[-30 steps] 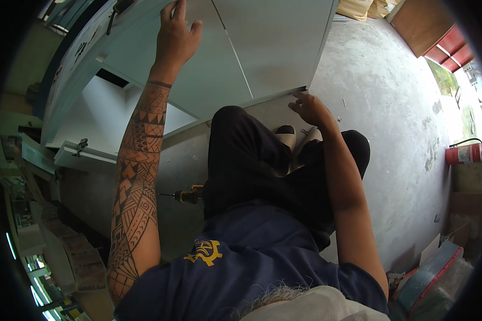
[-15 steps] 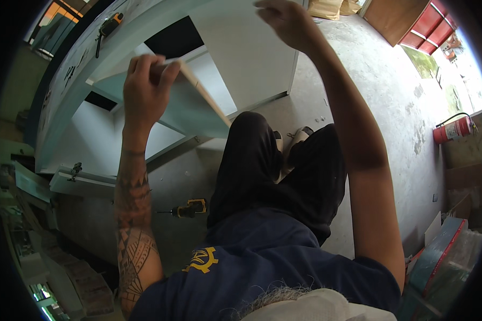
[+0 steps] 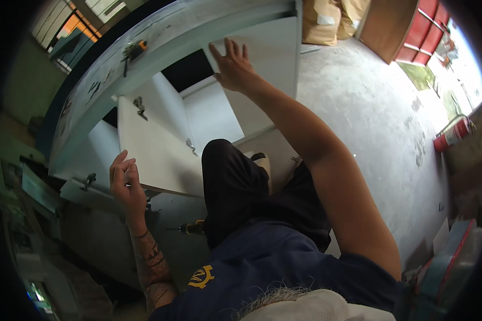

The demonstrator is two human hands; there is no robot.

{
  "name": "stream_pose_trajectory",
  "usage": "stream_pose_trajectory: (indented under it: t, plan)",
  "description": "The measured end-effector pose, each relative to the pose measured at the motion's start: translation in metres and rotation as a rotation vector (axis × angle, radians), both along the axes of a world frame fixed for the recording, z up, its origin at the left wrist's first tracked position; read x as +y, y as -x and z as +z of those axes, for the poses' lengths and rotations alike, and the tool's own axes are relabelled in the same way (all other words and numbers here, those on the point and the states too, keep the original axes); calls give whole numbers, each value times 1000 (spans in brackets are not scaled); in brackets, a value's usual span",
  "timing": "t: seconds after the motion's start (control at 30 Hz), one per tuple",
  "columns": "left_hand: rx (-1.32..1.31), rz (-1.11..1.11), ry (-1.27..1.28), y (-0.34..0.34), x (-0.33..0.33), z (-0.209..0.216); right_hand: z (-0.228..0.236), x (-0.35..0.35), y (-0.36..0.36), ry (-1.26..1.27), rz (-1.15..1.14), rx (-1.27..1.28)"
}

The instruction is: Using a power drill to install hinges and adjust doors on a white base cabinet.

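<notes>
A white cabinet door (image 3: 160, 144) stands swung out from a white cabinet (image 3: 276, 59), two metal hinges (image 3: 139, 107) showing along its inner face. Beside the door's left edge is my left hand (image 3: 127, 184), its fingers loosely bent and apart with nothing in them; whether a fingertip touches the edge I cannot tell. My right hand (image 3: 234, 68) is spread against the cabinet's white front panel, next to a dark opening (image 3: 187, 70). Lower left, another open door (image 3: 75, 190) carries a metal hinge (image 3: 90, 180).
On the cabinet's top lie an orange-and-black tool (image 3: 137, 49) and small hardware. A yellow-and-black drill (image 3: 193, 228) rests on the floor by my left knee. Further right are a red fire extinguisher (image 3: 452, 134) and, at the back, brown paper bags (image 3: 322, 21).
My left hand has let go of the panel's edge and moved down toward me. The door has swung so its hinged face shows. My right hand has come left and down onto the front panel.
</notes>
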State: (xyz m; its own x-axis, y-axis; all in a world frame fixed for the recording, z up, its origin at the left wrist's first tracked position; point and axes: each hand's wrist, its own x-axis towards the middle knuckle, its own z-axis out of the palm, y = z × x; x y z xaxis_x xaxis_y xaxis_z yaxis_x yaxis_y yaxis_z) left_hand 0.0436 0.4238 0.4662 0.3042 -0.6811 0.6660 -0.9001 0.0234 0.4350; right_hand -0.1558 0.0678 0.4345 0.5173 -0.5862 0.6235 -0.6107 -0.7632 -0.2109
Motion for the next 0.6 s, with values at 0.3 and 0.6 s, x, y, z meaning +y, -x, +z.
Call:
stream_pose_trajectory:
  t: [0.3, 0.6]
  plan:
    - [105, 133, 37, -37, 42, 0, 4, 2, -28, 137, -61, 27]
    - [218, 48, 169, -74, 52, 9, 29, 4, -30, 309, -164, 71]
